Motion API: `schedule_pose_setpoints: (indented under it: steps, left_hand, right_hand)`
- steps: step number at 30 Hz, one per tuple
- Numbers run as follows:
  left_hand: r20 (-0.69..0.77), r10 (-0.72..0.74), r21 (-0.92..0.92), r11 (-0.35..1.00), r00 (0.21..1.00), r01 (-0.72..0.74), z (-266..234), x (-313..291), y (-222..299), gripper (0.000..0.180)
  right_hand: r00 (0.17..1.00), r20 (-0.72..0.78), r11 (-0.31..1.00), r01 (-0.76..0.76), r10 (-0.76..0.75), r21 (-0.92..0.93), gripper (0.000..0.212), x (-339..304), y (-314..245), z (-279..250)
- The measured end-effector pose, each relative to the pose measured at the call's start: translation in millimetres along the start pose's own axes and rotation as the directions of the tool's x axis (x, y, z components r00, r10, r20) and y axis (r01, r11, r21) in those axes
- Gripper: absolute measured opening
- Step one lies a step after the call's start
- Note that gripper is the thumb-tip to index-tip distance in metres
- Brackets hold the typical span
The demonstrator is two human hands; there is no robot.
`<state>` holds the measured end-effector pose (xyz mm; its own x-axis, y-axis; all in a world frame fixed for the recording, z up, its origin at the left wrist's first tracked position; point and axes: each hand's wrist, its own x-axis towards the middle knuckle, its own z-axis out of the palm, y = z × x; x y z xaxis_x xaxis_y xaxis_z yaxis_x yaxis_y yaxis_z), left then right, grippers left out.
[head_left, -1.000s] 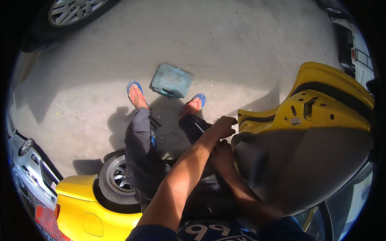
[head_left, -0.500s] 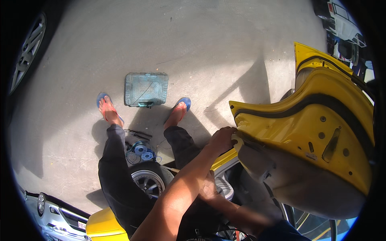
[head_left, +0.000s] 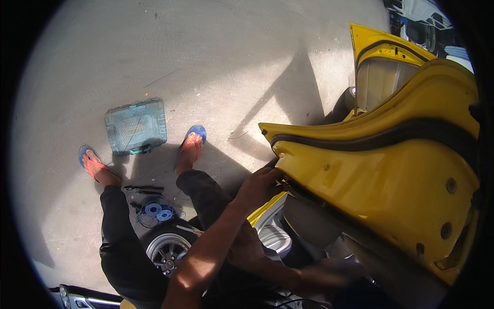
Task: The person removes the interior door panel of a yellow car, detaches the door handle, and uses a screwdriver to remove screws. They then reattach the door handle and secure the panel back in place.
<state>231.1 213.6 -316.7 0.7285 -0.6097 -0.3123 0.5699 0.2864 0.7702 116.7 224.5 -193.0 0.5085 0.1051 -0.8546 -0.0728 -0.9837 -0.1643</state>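
Note:
A yellow car door [head_left: 329, 165] with a black rubber seal stands at the right. My left hand [head_left: 260, 186] reaches up to its near lower edge, fingers curled over the edge where a dark trim panel [head_left: 319, 206] meets the painted metal. Beneath my left forearm, my right hand [head_left: 248, 251] comes in from the lower right; the arm hides part of it and its fingers do not show clearly. A yellow and silver door sill [head_left: 270, 216] lies just beyond the right hand.
Between my feet and the wheel [head_left: 167, 255] lie blue wire spools [head_left: 153, 209] and a black-handled tool [head_left: 144, 190]. A teal tool case [head_left: 135, 129] rests on the concrete ahead. Another yellow panel [head_left: 386, 77] stands behind the door. Other vehicles are parked at the edges.
My view has turned, so the case, feet and wheel sit further left. The door now appears larger and from another angle. My left hand stays at its edge.

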Motion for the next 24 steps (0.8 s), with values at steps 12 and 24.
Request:
schedule_pose_setpoints:
  steps: [12,24]
  left_hand:
    - [0.074,0.283,0.297,0.909,0.956,-0.292,-12,17,7,0.042]
    - [-0.107,0.652,0.114,0.758,0.751,-0.642,-6,-11,90,0.043]
  right_hand:
    - [1.000,-0.025,0.999,-0.004,0.005,0.032,0.039,7,-5,-13]
    - [0.996,-0.069,0.997,0.061,-0.064,-0.045,0.058,12,-1,-11]
